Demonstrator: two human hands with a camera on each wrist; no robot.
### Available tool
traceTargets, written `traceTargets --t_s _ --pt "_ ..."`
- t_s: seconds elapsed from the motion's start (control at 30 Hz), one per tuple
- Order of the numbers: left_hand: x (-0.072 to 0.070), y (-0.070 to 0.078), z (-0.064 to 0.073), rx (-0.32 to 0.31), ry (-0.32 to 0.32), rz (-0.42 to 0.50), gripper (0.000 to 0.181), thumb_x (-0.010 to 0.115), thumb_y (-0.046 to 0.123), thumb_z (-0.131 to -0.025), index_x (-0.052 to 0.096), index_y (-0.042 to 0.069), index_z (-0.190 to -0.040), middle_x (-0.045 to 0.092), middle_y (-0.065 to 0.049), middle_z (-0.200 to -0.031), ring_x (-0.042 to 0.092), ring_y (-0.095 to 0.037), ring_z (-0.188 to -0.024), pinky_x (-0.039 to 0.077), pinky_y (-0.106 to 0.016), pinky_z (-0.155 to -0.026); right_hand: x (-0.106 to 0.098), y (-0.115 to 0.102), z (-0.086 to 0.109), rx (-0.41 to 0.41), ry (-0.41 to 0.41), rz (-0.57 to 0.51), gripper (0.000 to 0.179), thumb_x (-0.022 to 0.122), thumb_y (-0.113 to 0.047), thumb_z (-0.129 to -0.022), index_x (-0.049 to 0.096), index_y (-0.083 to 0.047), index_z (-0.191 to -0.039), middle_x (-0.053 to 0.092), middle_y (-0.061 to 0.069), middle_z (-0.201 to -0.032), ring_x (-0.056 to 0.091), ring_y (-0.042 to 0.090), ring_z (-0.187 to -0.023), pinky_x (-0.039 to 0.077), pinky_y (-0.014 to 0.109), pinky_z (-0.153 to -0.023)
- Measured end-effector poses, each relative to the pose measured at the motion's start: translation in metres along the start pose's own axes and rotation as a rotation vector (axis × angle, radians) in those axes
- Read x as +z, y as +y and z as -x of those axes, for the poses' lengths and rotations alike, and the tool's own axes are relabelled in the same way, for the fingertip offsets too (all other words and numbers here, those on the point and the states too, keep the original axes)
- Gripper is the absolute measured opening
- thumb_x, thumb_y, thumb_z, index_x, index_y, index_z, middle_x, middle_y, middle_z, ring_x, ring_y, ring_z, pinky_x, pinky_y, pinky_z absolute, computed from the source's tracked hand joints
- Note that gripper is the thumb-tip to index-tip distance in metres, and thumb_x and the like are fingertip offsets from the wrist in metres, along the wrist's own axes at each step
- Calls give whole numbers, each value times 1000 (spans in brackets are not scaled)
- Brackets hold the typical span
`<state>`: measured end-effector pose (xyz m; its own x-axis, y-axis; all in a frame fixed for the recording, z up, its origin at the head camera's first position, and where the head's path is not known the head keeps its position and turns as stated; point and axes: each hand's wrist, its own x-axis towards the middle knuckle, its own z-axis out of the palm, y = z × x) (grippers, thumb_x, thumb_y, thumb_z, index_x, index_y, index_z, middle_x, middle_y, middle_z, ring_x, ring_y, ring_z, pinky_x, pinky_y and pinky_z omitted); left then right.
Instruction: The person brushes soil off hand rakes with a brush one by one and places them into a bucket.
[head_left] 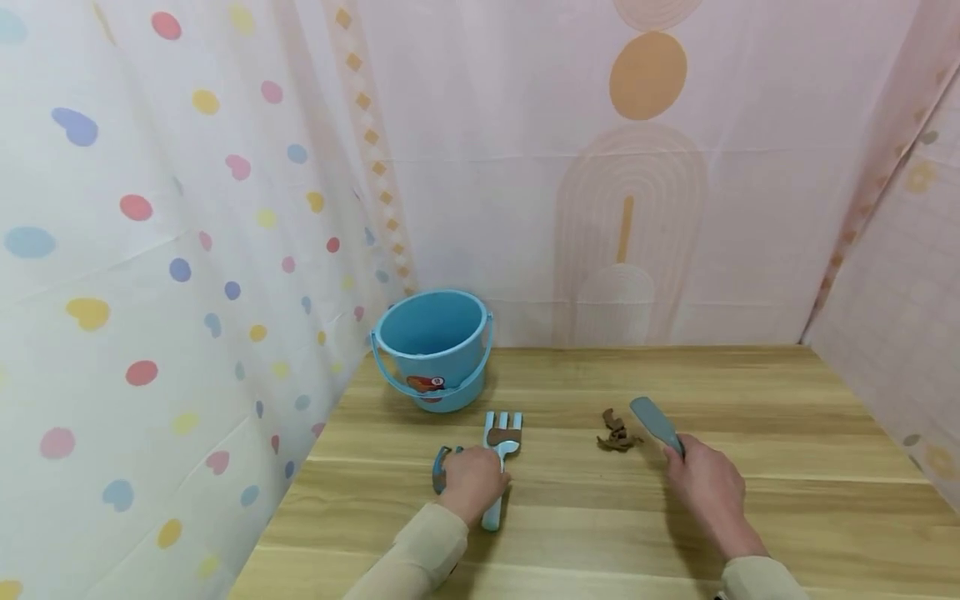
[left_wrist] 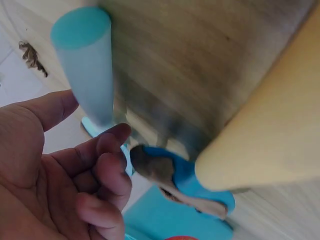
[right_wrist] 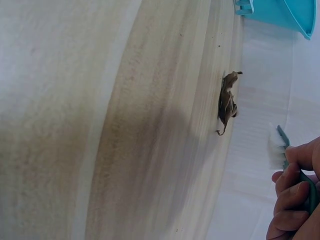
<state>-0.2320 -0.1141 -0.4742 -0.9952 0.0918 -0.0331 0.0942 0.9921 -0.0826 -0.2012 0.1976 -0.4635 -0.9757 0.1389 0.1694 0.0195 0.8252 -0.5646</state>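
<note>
My left hand [head_left: 474, 482] pinches the pale handle of a toy fork [head_left: 491, 515], with thumb and index finger about it in the left wrist view. Its prongs point to the back of the table, a brown patch between them. Beside that hand lies a blue and brown toy tool [left_wrist: 187, 180], partly hidden in the head view. My right hand [head_left: 708, 487] grips a grey-blue brush [head_left: 654, 421], raised off the table; pale bristles show faintly in the right wrist view. Crumpled dry leaves [head_left: 618, 435] lie left of the brush, apart from it.
A light blue bucket [head_left: 442, 367] stands upright at the back left, its handle hanging down in front. Patterned curtains [head_left: 517, 208] enclose the wooden table [head_left: 570, 533] at the back and both sides. Tiny dark crumbs dot the wood in the right wrist view.
</note>
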Motion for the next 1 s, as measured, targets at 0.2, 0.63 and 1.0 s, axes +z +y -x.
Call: traceTargets --t_s 0.2,0.63,1.0 --pt "2 6 -4 -6 16 4 32 67 36 -90 67 9 -73 62 -7 -76 61 -21 -71 52 -40 -61 0 -1 -1 -2 -9 -1 19 56 -21 -99 59 -6 -89 46 2 -62 45 22 -57 32 35 -49" --pt "-3 9 -4 -54 113 -23 36 73 34 -86 59 7 -67 56 -6 -63 57 -18 -57 50 -38 -53 2 2 2 -13 -12 -2 18 56 -20 -99 60 -5 -91 43 2 -61 45 21 -56 32 34 -48" --pt "-10 -1 -10 -30 137 94 33 70 28 -85 50 14 -61 49 -1 -60 52 -16 -55 44 -36 -48 1 4 5 -8 -7 -5 19 56 -19 -99 62 -1 -98 43 1 -59 43 19 -53 31 33 -46"
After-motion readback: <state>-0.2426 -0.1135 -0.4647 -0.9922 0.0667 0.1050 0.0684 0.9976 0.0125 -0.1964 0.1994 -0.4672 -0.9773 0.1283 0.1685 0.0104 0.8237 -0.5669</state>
